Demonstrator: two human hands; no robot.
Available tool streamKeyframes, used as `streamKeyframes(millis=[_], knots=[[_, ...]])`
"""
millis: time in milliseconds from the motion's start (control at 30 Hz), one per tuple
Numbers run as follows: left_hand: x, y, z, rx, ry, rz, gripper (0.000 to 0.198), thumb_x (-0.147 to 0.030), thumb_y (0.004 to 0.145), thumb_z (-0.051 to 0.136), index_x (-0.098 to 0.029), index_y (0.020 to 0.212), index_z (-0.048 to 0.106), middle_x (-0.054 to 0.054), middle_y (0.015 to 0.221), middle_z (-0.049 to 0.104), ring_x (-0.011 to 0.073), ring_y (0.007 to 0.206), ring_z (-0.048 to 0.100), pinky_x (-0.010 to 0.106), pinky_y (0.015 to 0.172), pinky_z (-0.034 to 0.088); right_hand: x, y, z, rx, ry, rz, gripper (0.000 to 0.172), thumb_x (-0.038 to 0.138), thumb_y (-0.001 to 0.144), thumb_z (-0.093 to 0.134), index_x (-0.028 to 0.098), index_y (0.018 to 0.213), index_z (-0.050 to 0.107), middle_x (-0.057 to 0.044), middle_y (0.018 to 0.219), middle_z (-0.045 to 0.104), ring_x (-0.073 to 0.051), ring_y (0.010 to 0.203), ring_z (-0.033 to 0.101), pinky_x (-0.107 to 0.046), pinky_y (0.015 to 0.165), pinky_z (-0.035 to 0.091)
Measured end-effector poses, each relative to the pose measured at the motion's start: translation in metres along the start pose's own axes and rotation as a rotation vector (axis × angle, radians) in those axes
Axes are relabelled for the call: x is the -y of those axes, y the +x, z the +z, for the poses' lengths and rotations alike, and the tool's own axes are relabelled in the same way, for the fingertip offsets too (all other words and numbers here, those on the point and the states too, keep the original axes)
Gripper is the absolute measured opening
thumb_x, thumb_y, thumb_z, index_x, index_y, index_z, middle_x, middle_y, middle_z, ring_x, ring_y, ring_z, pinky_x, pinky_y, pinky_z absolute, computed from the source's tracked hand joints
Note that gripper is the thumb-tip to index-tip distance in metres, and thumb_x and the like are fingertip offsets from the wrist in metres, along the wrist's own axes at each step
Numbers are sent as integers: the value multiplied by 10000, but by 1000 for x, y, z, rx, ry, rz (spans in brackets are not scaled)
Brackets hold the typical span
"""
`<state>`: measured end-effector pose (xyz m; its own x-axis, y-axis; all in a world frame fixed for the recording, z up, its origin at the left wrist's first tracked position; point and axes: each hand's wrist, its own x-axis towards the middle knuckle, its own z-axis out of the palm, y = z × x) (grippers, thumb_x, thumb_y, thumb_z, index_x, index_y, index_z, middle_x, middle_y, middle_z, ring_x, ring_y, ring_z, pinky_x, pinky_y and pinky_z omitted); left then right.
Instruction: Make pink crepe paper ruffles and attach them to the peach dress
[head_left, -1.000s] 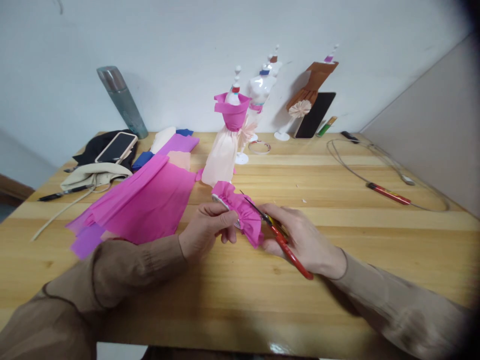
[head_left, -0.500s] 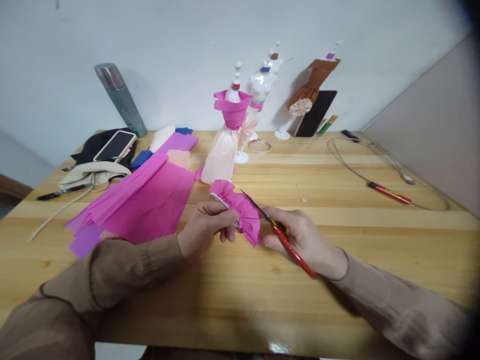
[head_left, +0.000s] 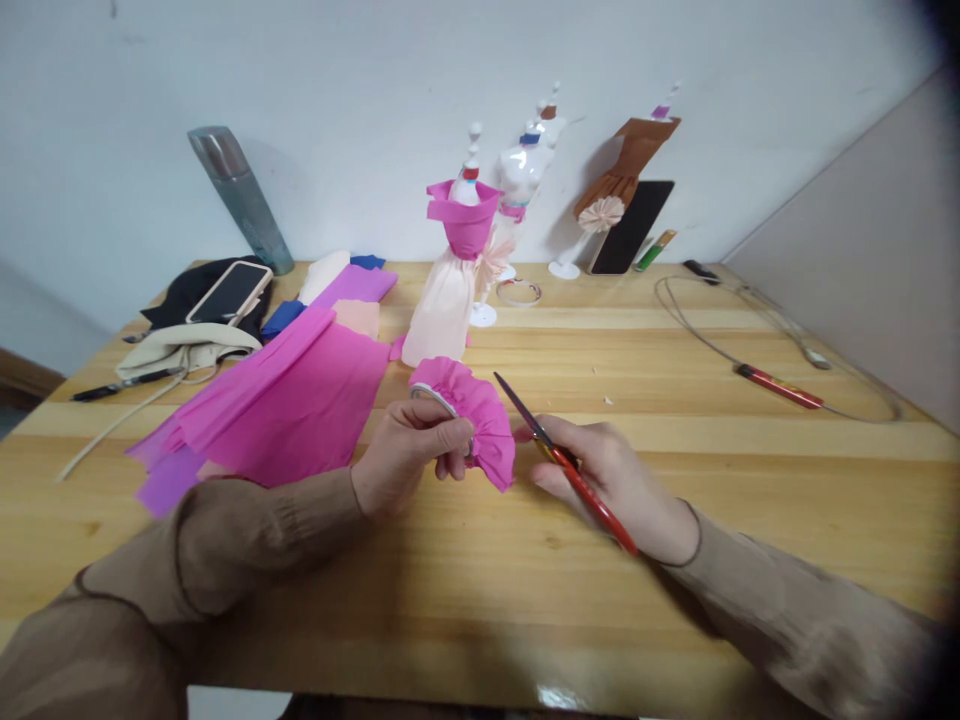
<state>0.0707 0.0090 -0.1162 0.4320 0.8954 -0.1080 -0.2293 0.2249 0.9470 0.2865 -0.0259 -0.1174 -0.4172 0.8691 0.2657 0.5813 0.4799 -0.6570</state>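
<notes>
My left hand (head_left: 409, 450) is closed on a ruffled piece of pink crepe paper (head_left: 480, 415) gathered on a clear tape roll (head_left: 433, 396), held just above the wooden table (head_left: 480, 600). My right hand (head_left: 611, 480) grips red-handled scissors (head_left: 566, 465). Their blades point up and left, just right of the ruffle and apart from it. Behind the ruffle stands a small mannequin in a pink and peach paper dress (head_left: 450, 280).
Sheets of pink crepe paper (head_left: 285, 400) lie at left. A phone (head_left: 231, 292) on dark cloth, a pen (head_left: 120, 382) and a grey flask (head_left: 236, 195) sit at far left. More mannequins (head_left: 525, 180), a dark tablet (head_left: 634, 225), a cable (head_left: 750, 330) and a red tool (head_left: 776, 386) lie behind and right.
The scissors have drawn back to the right, out of the pink ruffle. My left hand has turned the ruffle slightly up and left.
</notes>
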Motion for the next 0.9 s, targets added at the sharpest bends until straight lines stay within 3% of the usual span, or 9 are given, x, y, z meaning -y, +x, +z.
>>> streamKeyframes(millis=[100,267,500,700,900], knots=[[1,0,-1,-13,6,5,352,-413,652,776,-132,513,616,6,427,572,66,377,472,191,386,325,-1,1,-2,-25,-32,41,417,540,912,441,166,917,624,-13,605,602,-140,493,509,-255,494,402],[1,1,-2,-10,19,18,338,-387,665,769,-134,510,608,5,437,582,66,374,477,185,373,309,-2,5,-11,38,-139,118,344,501,895,491,178,860,602,12,546,568,-143,466,522,-251,474,382],[1,-1,-1,31,-14,-25,344,-393,669,765,-129,519,602,6,424,580,70,358,480,182,369,318,2,4,-11,-5,-118,96,326,486,898,486,173,963,552,-34,649,638,-188,567,600,-277,519,425],[0,1,-3,19,23,-4,335,-368,686,755,-132,521,584,-1,411,567,64,351,469,175,374,319,-5,6,-6,83,-458,233,309,399,847,569,174,1057,595,-54,705,697,-212,559,626,-273,482,345],[-6,4,-6,57,213,72,344,-331,736,693,-140,491,546,-15,404,518,53,372,426,178,396,310,-7,4,-4,272,-418,81,217,253,795,600,227,1007,637,-43,852,716,-193,737,668,-249,579,404]])
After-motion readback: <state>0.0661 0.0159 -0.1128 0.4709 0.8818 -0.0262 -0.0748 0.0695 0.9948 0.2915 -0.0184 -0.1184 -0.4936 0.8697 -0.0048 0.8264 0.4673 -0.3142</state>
